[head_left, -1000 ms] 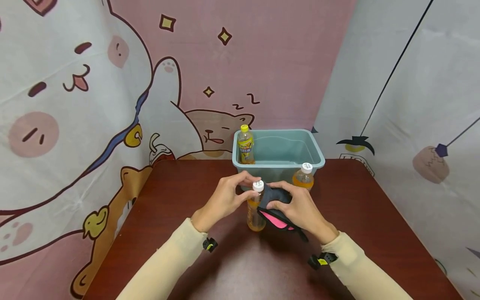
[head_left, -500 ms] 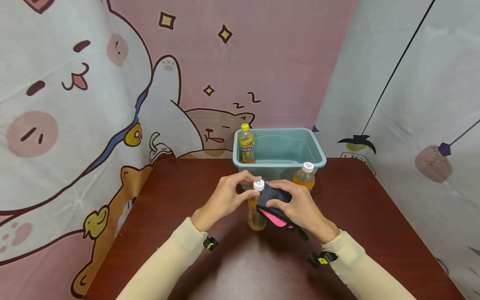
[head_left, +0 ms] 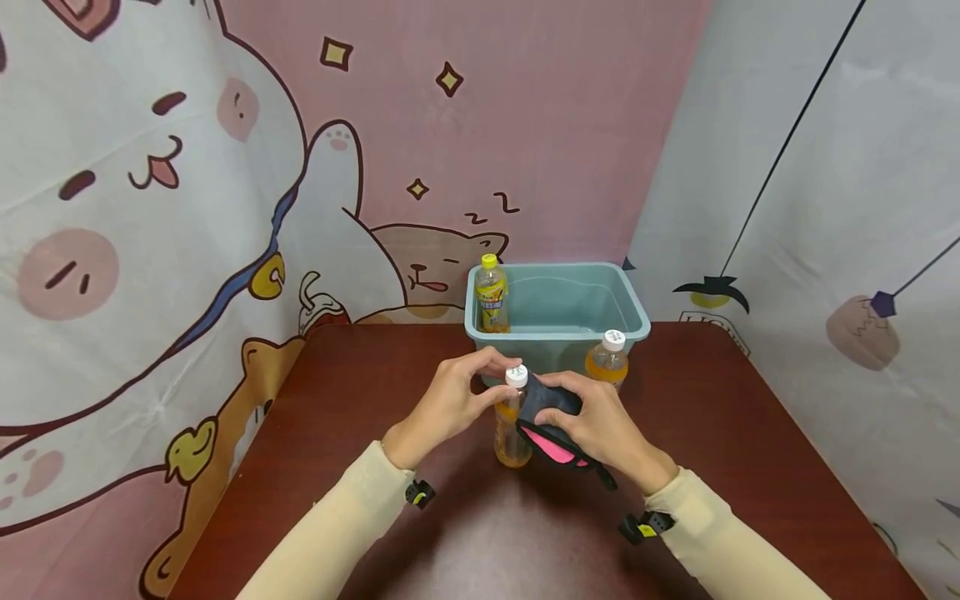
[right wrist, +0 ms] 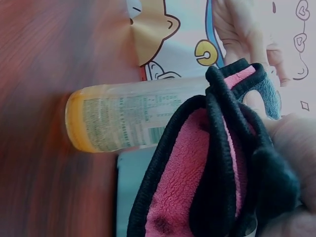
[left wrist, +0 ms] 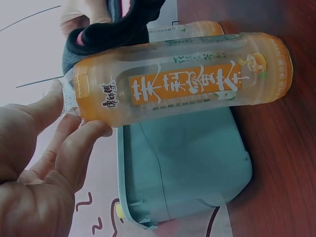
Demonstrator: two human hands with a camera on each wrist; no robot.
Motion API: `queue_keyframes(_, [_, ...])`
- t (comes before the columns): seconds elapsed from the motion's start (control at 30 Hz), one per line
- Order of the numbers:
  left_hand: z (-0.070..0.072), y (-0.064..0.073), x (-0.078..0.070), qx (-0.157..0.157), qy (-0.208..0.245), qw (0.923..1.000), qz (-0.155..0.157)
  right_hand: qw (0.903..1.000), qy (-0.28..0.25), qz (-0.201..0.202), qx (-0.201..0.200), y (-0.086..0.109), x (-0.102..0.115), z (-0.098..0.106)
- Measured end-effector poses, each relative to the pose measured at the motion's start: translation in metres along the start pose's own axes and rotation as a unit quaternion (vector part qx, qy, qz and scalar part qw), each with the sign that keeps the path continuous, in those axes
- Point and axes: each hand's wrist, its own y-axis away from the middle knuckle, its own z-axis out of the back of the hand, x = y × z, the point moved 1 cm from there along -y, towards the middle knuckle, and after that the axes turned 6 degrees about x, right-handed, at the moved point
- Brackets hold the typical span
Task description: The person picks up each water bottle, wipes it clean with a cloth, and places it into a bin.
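Observation:
An upright clear bottle (head_left: 512,446) with orange bands and a white cap (head_left: 516,377) stands on the table. My left hand (head_left: 446,400) pinches it at the cap and neck between thumb and fingers. In the left wrist view, the bottle's orange label (left wrist: 185,84) with white characters faces the camera. My right hand (head_left: 611,429) holds a folded cloth (head_left: 551,402), dark grey outside, pink and fluffy inside, with black edging. The cloth lies against the bottle's right side near the neck. In the right wrist view, the folded cloth (right wrist: 182,163) hides the bottle's upper part.
Behind the hands stands a light blue-green plastic tub (head_left: 558,337). Inside it, at the left, is a bottle with a yellow cap (head_left: 492,296). Another white-capped orange bottle (head_left: 606,362) stands in front of the tub, just beyond my right hand. Printed cloth walls (head_left: 570,125) border the dark red table (head_left: 360,375).

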Motion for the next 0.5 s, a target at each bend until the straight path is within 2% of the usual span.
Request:
queue_keyframes(0.33, [-0.001,0.001,0.000,-0.001,0.005,1.0000,-0.002,0.9995,0.015,-0.017,0.024,0.008,-0.020,-0.013])
queue_keyframes(0.5, [-0.001,0.001,-0.001,-0.005,0.002,1.0000,-0.006,0.9967,0.049,-0.010,0.064,0.012,-0.036,-0.028])
